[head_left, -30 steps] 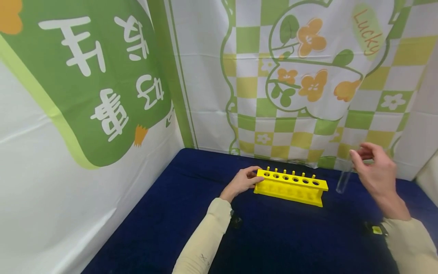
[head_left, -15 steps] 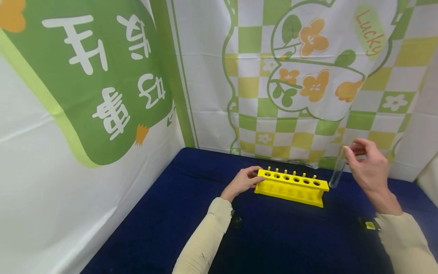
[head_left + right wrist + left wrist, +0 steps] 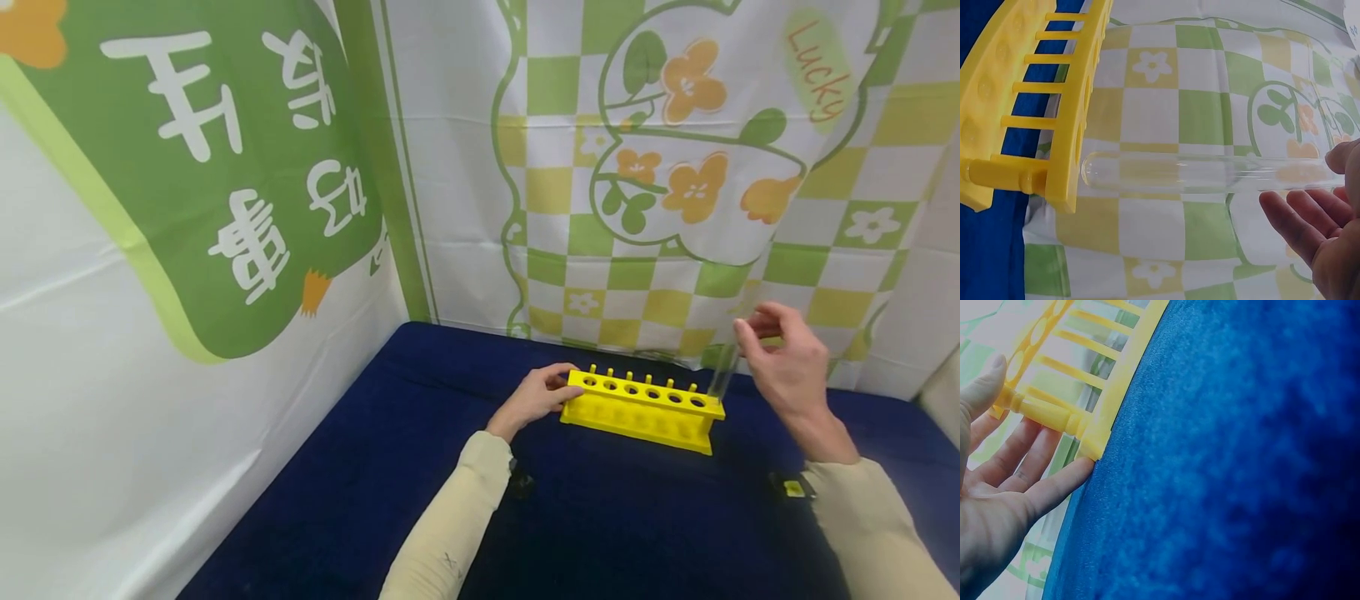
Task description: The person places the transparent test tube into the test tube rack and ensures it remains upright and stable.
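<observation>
A yellow test tube rack (image 3: pixel 637 415) with a row of holes and a row of pegs stands on the dark blue cloth. At its left end my left hand (image 3: pixel 534 402) grips it; the left wrist view shows the thumb on the top plate and fingers (image 3: pixel 1063 484) around the end post. My right hand (image 3: pixel 787 367) pinches a clear, empty-looking glass test tube (image 3: pixel 723 371) near its upper end. Tilted slightly, the tube has its rounded bottom (image 3: pixel 1094 170) close over the rack's rightmost hole. No tubes show in the rack's holes.
Dark blue cloth (image 3: pixel 360 475) covers the table. Behind the rack hangs a green, yellow and white checked curtain (image 3: pixel 551 192), close to the table's back edge. Another printed cloth (image 3: pixel 300 400) borders the left side.
My right hand has carried the test tube leftward, from beside the rack to over its right end. The left hand keeps its hold, and the rack stays in place.
</observation>
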{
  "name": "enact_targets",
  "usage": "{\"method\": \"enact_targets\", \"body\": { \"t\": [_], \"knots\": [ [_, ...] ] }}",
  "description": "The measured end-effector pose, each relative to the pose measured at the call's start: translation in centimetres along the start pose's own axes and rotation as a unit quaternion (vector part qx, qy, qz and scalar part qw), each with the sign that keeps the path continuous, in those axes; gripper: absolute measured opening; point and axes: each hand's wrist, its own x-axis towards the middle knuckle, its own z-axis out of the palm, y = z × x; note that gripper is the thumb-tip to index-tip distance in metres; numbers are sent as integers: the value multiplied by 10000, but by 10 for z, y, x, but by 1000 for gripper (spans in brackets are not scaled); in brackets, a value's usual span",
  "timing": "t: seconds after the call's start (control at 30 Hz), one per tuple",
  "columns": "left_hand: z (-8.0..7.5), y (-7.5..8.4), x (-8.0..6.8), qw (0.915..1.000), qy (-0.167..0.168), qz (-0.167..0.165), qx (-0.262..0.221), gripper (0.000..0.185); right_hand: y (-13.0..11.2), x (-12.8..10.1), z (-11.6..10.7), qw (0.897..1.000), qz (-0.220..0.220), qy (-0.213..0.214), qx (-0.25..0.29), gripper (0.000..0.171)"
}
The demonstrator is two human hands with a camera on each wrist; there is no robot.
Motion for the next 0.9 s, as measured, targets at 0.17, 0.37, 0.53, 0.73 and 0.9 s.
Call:
{"method": "enact_targets", "body": {
  "t": [0.17, 0.37, 0.53, 0.73, 0.9],
  "knots": [
    [0, 0, 0, 10000, -5, -10, -39, 47, -1, -1, 4, 10000, -5, 25, 66, 33],
    [0, 0, 0, 10000, -27, -8, -69, 50, -1, -4, 9, 9999, -38, 12, 113, 32],
    [0, 1, 0, 9999, -37, -8, -104, 49, 1, -8, 13, 9999, -31, -61, 108, 32],
    [0, 1, 0, 10000, -42, 1, -68, 47, 5, -14, 19, 9998, -139, -47, 148, 31],
    [0, 0, -1, 10000, -15, 4, -42, 46, 7, -21, 23, 9995, -261, -191, 58, 33]
  ]
}}
